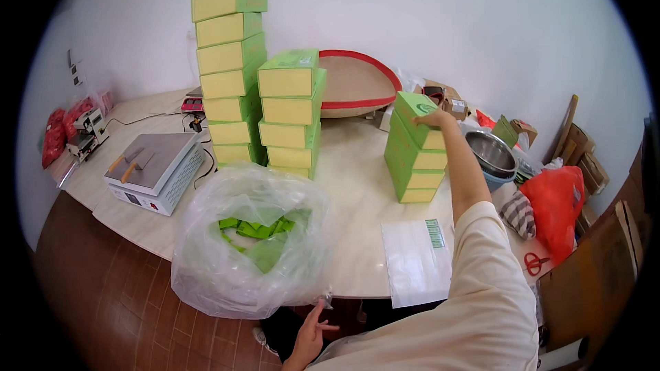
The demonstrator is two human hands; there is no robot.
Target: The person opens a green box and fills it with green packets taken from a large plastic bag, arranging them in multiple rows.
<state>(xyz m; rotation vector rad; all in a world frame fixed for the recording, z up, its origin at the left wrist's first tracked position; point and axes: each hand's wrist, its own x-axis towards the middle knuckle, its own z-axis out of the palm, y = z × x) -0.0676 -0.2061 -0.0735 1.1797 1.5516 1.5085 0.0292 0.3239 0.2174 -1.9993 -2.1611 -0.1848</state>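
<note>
My right hand [432, 119] atop the top box [407, 115], grip I can't tell, my left hand [311, 335] loosely spread near the bag [234, 275]

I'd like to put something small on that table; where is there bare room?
The widest bare patch of table lies between the middle box stack and right box stack, reaching the near edge between the puffy clear bag and flat plastic bag. The right end is crowded: metal bowl, red bag, scissors.
</note>
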